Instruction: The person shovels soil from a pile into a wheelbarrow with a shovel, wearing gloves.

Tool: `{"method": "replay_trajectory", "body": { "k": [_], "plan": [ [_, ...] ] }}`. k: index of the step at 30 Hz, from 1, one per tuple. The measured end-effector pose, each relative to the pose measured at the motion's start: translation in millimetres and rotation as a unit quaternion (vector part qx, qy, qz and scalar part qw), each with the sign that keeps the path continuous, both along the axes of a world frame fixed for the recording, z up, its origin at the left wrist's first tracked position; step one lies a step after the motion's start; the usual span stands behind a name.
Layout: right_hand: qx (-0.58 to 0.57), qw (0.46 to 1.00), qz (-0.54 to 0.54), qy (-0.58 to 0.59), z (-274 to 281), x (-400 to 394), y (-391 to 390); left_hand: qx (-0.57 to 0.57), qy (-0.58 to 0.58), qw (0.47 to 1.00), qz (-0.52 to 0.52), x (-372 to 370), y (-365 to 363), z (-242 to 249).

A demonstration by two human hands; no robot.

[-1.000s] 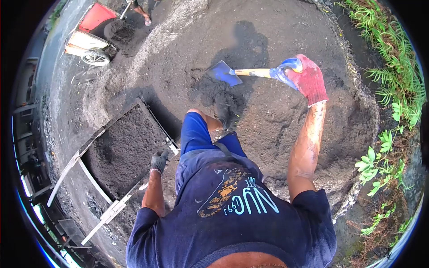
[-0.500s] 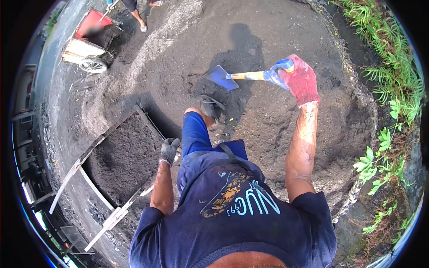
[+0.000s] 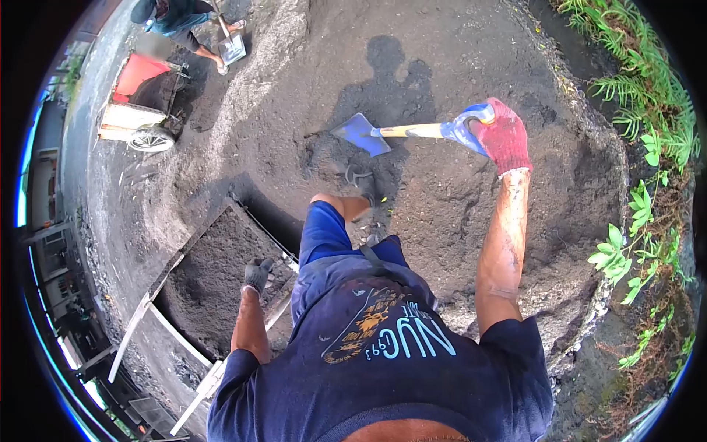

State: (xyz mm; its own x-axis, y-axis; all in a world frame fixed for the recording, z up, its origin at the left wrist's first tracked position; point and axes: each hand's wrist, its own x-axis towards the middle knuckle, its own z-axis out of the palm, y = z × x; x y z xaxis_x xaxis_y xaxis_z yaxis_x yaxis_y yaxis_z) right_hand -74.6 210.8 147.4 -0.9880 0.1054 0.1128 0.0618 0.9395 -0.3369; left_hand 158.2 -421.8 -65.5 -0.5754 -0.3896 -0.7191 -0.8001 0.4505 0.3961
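My right hand (image 3: pixel 504 137), in a red glove, is closed around the blue grip of a shovel (image 3: pixel 412 131). The shovel has a wooden shaft, and its blue blade rests on the dark sand (image 3: pixel 456 214) ahead of my feet. Over the sand-filled cart (image 3: pixel 221 272) at my left is my left hand (image 3: pixel 258 274) in a dark grey glove, just inside the cart's near edge. Its fingers look curled; what they hold, if anything, is hidden.
Another person (image 3: pixel 177 22) stands at the upper left with a second shovel (image 3: pixel 231 48). Beside them is a wheeled cart (image 3: pixel 132 118) with a red panel. Green plants (image 3: pixel 648 110) line the right edge. The cart's pale handles (image 3: pixel 129 335) stick out at lower left.
My left hand has moved from the cart's edge inward over its sand. The shovel has shifted only slightly in view. More of the other person and their shovel now shows.
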Motion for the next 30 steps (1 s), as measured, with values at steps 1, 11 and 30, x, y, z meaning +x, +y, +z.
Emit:
{"method": "replay_trajectory", "body": {
  "k": [1,11,30],
  "plan": [
    [-0.002,1.0,-0.008,-0.002,0.0,1.3,-2.9,0.024,-0.01,0.998,0.05,-14.4,18.6,18.7],
    [-0.019,1.0,-0.018,-0.002,-13.3,15.6,20.9,0.141,0.079,0.986,0.035,-41.4,100.4,0.8],
    [-0.031,0.996,-0.026,0.085,17.1,41.3,-116.6,0.088,0.093,0.99,-0.065,-29.7,88.9,-55.6]
  ]
}}
